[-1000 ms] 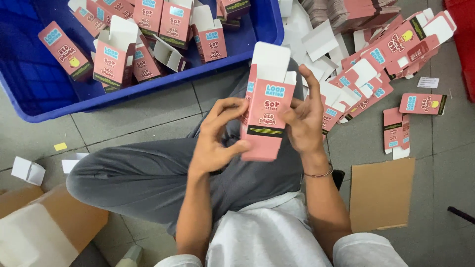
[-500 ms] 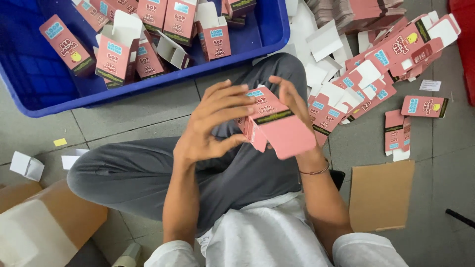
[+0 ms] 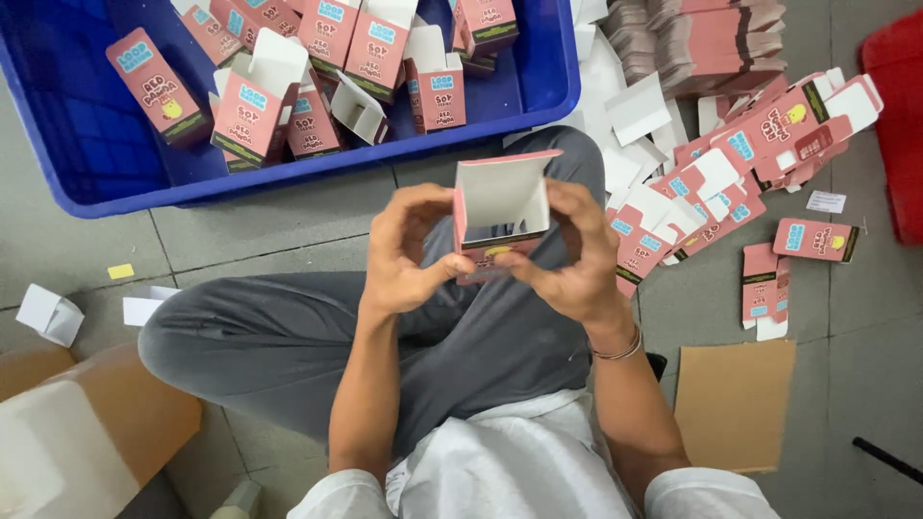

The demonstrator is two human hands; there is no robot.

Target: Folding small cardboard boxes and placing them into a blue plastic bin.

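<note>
— Hands, what are they on?

— Both clamp one pink carton (image 3: 500,207) at frame centre, over the lap. Left hand (image 3: 409,255) grips its nine o'clock side, right hand (image 3: 567,255) its three o'clock side, fingers curled onto the bottom edge. The open end faces up, white inside showing.

— Around it?

— Blue crate (image 3: 87,163) at eleven o'clock on the floor, with folded pink cartons (image 3: 288,86) inside. Flat pink cartons (image 3: 731,154) lie piled at two o'clock. Brown cardboard sheet (image 3: 735,404) at four o'clock, brown box (image 3: 87,432) at eight o'clock.
</note>
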